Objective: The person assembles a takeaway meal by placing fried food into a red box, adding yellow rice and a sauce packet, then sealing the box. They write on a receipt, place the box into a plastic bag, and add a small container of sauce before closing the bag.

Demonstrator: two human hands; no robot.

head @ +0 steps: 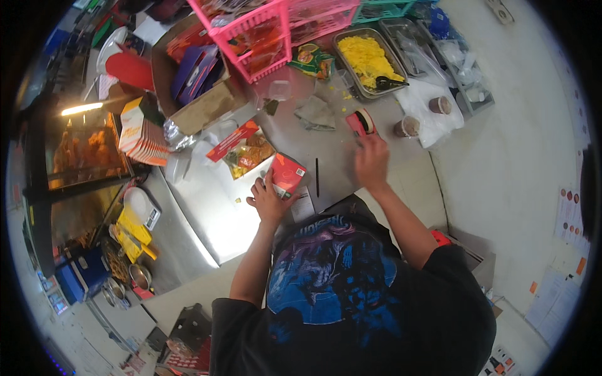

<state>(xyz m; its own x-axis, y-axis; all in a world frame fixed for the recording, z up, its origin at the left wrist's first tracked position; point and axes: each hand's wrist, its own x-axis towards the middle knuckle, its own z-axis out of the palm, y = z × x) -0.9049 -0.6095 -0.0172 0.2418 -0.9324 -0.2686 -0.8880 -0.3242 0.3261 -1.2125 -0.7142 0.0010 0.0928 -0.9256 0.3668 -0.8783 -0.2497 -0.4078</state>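
An opened food box [252, 157] on the steel counter contains packaged food, including yellow rice and a brown fried piece. My left hand [269, 199] steadies its red lid [288, 173], with the index finger on top and the thumb along the near edge. To the right, my right hand [372, 162] is blurred, its fingertips at the near end of a red tape dispenser [360, 123] with a roll in it. Whether they grip the dispenser is unclear. A black pen [317, 177] lies between my hands. A printed paper slip [303, 205] is partly under the lid.
Behind stand a pink basket [254, 44], a cardboard box [207, 110] and a metal tray of yellow rice [371, 58] with a black spoon. Two lidded cups [407, 127] stand at right. Stacked cartons [141, 136] and a lit food warmer [87, 150] are at left.
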